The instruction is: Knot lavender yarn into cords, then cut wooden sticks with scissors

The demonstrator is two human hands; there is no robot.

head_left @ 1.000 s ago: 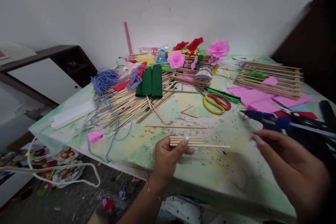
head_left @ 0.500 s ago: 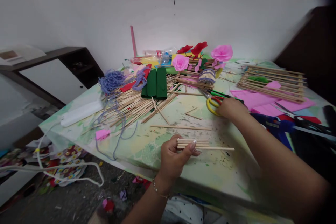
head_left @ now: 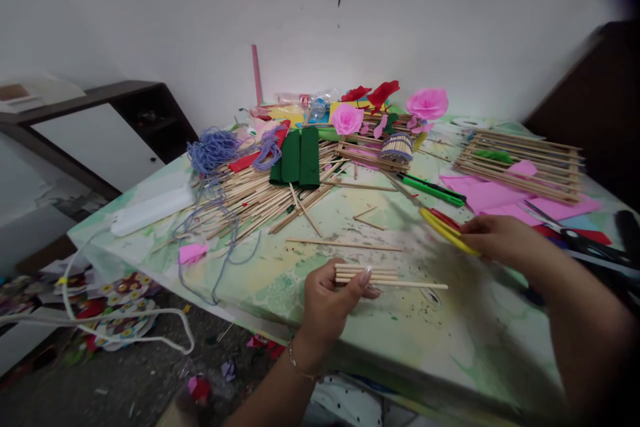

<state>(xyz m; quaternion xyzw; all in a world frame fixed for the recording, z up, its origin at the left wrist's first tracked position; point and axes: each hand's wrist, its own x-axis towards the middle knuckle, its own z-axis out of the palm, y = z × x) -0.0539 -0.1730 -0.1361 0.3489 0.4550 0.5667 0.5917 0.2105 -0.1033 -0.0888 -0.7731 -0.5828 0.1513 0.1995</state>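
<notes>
My left hand (head_left: 333, 293) is closed around a small bundle of wooden sticks (head_left: 385, 277) near the table's front edge. One stick in it juts out farther to the right than the others. My right hand (head_left: 500, 243) grips a pair of scissors (head_left: 447, 230) with yellow and red handles, slightly blurred, above the right side of the table. Their blades point up and left. Beyond the left hand lies a single loose stick (head_left: 345, 244), with two short broken pieces (head_left: 369, 218) behind it.
A large pile of sticks (head_left: 250, 203) with green paper (head_left: 300, 159) and purple yarn (head_left: 213, 152) covers the left. Pink flowers (head_left: 347, 120) stand at the back. A stick frame (head_left: 523, 163), pink paper (head_left: 480, 197), green cutter (head_left: 433, 191) and black scissors (head_left: 575, 237) lie right.
My right hand has lifted the scissors from the table and drawn them right and toward me. The left hand with its sticks has stayed nearly still.
</notes>
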